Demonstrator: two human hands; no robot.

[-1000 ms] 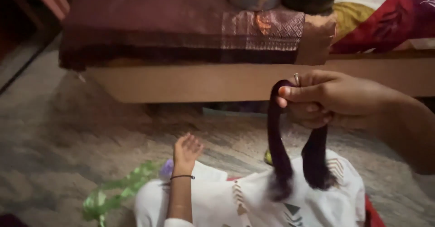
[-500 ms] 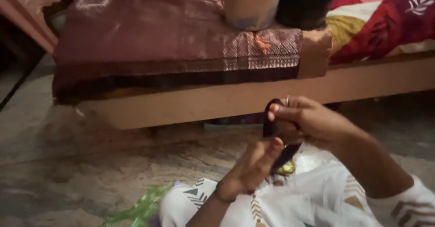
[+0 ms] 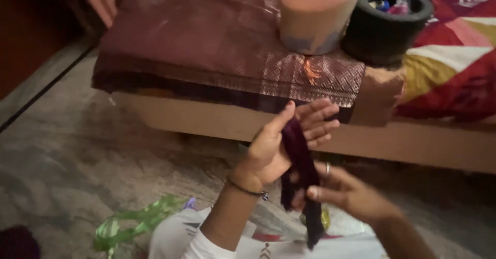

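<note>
A dark purple strip of cloth (image 3: pixel 300 161) hangs between my two hands in front of the low bed. My left hand (image 3: pixel 281 143) is raised with fingers spread, and the strip lies across its palm under the thumb. Lower down, my right hand (image 3: pixel 341 189) pinches the strip between thumb and fingers; a ring shows on one finger. The strip's loose end dangles over my white patterned lap (image 3: pixel 248 241). A thin dark bangle circles my left wrist.
A wooden bed edge (image 3: pixel 206 119) carries a folded maroon brocade cloth (image 3: pixel 217 42), a pink tub (image 3: pixel 318 13), a black round container (image 3: pixel 385 24) and a red patterned bedspread (image 3: pixel 454 68). Green ribbon (image 3: pixel 134 223) lies on the mottled floor at lower left.
My left hand rose from my lap to the strip and spread open against it. My right hand dropped from holding the loop high to gripping it lower. The camera tilted nearer the bed.
</note>
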